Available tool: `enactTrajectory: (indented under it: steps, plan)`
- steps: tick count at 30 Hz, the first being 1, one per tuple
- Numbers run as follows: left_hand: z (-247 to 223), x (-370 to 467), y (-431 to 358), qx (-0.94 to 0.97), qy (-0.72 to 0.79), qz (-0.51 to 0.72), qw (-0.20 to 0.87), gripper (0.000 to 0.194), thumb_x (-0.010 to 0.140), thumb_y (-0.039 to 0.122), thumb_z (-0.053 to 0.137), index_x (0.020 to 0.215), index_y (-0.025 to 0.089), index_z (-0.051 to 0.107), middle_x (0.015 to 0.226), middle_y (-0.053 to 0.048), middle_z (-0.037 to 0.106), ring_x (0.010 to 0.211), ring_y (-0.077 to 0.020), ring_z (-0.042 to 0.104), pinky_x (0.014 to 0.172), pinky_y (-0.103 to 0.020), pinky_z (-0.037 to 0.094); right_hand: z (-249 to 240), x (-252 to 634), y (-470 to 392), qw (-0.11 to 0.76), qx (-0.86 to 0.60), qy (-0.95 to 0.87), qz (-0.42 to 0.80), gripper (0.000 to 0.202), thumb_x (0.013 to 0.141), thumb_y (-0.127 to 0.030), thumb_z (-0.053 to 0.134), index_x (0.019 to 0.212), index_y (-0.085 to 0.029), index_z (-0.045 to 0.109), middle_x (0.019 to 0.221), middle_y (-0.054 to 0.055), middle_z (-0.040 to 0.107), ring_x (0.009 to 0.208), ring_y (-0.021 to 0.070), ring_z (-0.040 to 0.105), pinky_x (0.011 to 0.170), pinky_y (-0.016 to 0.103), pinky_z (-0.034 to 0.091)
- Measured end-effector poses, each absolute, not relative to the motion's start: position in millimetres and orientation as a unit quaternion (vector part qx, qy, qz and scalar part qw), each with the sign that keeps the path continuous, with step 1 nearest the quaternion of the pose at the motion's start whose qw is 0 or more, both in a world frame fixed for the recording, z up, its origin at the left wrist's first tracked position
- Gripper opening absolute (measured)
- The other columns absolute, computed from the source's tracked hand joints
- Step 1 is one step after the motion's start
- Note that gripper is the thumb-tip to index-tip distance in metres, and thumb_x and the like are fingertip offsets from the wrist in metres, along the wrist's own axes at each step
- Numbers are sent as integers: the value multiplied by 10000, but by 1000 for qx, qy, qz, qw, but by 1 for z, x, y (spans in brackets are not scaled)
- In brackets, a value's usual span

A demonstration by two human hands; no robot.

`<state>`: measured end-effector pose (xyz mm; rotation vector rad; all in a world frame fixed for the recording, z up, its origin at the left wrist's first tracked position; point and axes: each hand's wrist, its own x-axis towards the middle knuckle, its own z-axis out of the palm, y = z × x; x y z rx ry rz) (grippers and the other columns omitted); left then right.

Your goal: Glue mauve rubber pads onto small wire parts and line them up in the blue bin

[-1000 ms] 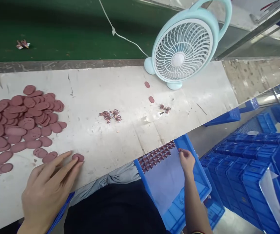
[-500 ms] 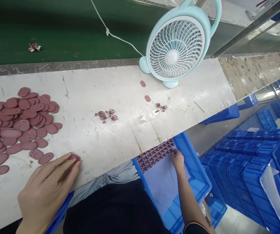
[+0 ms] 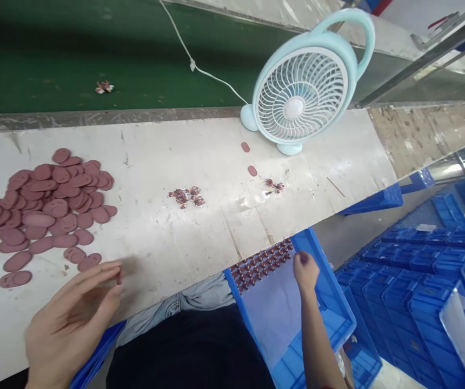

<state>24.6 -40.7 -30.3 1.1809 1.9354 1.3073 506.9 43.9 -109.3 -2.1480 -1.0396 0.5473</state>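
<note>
At the table's near edge, my left hand (image 3: 74,319) pinches a reddish-brown oval disc (image 3: 119,276) on edge between thumb and fingertips. Beyond it spreads a heap of similar oval discs (image 3: 58,205), some with small holes. My right hand (image 3: 306,273) is over a blue crate (image 3: 333,319), its fingers curled; a dark patch shows at them, too blurred to identify. Left of that hand, rows of small brown pieces with light bands (image 3: 263,263) lie on a white sheet (image 3: 271,313) inside the crate.
A pale blue fan (image 3: 301,97) stands at the table's back, its white cord (image 3: 212,75) trailing left. Small clusters of brown pieces (image 3: 187,196) and two loose discs (image 3: 252,170) lie on the white table (image 3: 155,151). Stacked blue crates (image 3: 414,281) stand at right.
My left hand has lifted the disc off the tabletop and turned it on edge. My right hand has drawn away from the rows of pieces. The camera view has shifted slightly.
</note>
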Motion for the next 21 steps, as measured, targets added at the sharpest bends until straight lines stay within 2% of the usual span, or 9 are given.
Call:
enactTrajectory:
  steps: [5,8,9,11,13,15,17,19,21]
  plan:
    - [-48,33,-49,365,609,551,439,216,850,201,722,1052,251,778,1183,-94,692,848,-260,741,593,-318,610,-26,444,65,528,-684,-426,269,349,854,-534,654,730,-218,571,615,-29,559,498,133,552,395,227,373]
    - [-56,38,-44,347,562,593,461,202,866,224,709,1057,232,774,1175,-125,680,836,-258,730,598,-317,609,29,368,77,508,-544,-494,449,463,810,-630,640,575,-235,587,460,-20,504,355,147,493,319,266,357]
    - [-57,39,-42,342,560,597,462,196,866,235,710,1051,232,775,1176,-129,677,840,-257,724,597,-317,608,42,335,85,407,-453,-551,571,401,895,-537,611,632,-235,642,493,-11,565,368,143,527,343,266,403]
    - [-56,40,-38,339,563,597,460,196,864,253,715,1050,235,778,1181,-133,669,857,-260,714,602,-321,607,57,262,111,241,-352,-667,611,268,972,-357,585,766,-239,711,674,5,710,592,157,683,547,277,553]
    - [-54,43,-37,347,562,598,453,210,855,261,727,1056,241,783,1176,-135,666,867,-262,709,616,-325,604,56,189,153,241,-368,-776,452,117,956,-289,620,952,-235,722,904,10,769,824,162,728,739,279,595]
    - [-52,45,-37,358,559,602,444,210,850,257,732,1052,250,789,1160,-131,664,870,-261,709,640,-332,603,47,129,205,248,-388,-799,385,221,954,-183,593,1154,-185,687,1151,74,738,1050,193,695,911,325,570]
    - [-53,47,-38,364,558,607,433,202,863,252,717,1052,257,789,1149,-128,657,873,-257,709,665,-339,606,37,88,257,249,-405,-814,333,275,995,-159,531,1245,-162,646,1307,115,660,1207,229,624,1057,421,499]
    - [-55,48,-39,373,556,608,427,203,888,256,688,1068,256,779,1156,-131,646,884,-253,708,677,-340,610,32,65,301,234,-419,-828,290,312,995,-247,599,1296,-166,608,1375,115,602,1251,271,590,1066,511,486]
    - [-59,48,-39,386,551,606,425,209,908,267,661,1087,249,768,1165,-136,637,889,-249,707,668,-331,614,30,54,333,207,-433,-838,258,366,977,-325,647,1308,-178,598,1387,110,584,1236,285,592,1035,533,507]
